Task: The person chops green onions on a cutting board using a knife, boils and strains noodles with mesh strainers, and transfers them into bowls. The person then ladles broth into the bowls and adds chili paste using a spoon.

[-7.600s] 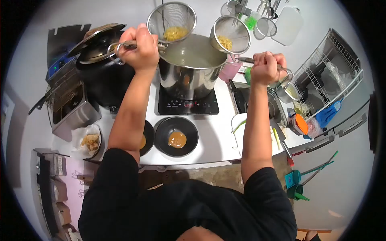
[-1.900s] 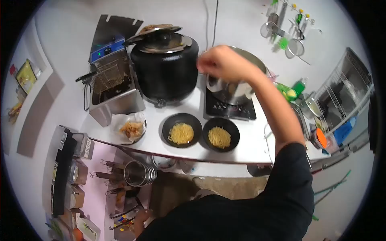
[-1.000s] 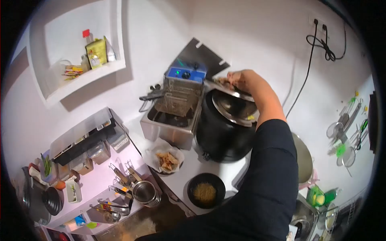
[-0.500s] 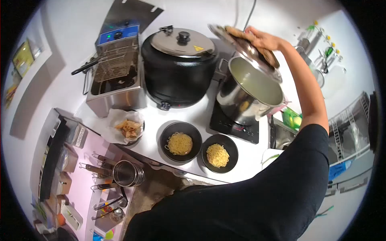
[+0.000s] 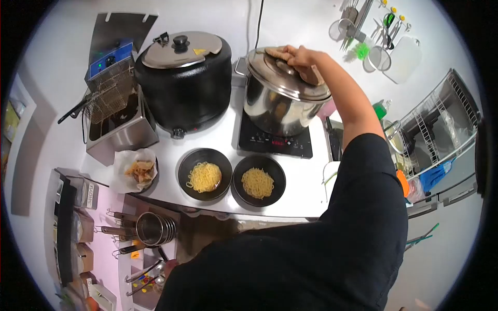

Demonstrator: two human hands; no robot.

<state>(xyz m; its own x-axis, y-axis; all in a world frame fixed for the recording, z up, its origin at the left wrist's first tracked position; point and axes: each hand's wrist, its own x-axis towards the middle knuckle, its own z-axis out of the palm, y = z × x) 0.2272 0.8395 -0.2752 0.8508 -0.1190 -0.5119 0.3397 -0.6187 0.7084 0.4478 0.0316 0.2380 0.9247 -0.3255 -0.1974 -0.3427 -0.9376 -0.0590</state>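
Observation:
My right hand (image 5: 305,56) is closed over a brown cloth (image 5: 313,76) on top of the metal lid (image 5: 262,66). The lid sits on the tall steel pot (image 5: 275,110), which stands on a black induction cooker (image 5: 270,143). Only a sliver of my left hand (image 5: 169,267) shows beside my shirt at the lower left, near the ladles (image 5: 145,274) and a dark handle; its fingers are mostly hidden. In front of the cooker are two black bowls of noodles, a left bowl (image 5: 226,165) and a right bowl (image 5: 280,179).
A large black soup warmer (image 5: 181,96) stands left of the pot, with a deep fryer (image 5: 124,129) and its wire basket (image 5: 111,98) beyond. Fried food (image 5: 140,171) rests on white paper. Noodle strainers (image 5: 153,229) hang below at left. Utensils (image 5: 386,31) hang on the wall.
My right hand has lowered the tilted lid onto the pot, covering its opening. A bit of my left hand now appears at the lower left. The view has shifted to the right.

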